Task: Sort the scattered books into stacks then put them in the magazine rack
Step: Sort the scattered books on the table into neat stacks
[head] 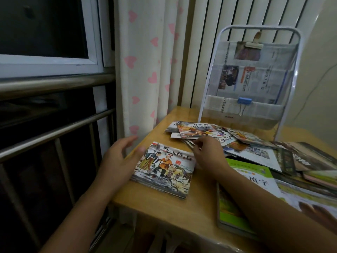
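Head cam, the only view: there's 1 neat stack of picture booklets at the near-left corner of the tabletop. Left hand has fingers spread and relaxed, its grip apart, thumb against the stack's left edge. Right hand reaches to the far side of the stack toward the scattered booklets; fingers look pinched but I can't tell on what. Magazine rack stands at the far side, already holding newspapers. Green workbook sits near right. Risk I'd guess: the stack's so close to the tabletop edge that a nudge could tip it off.
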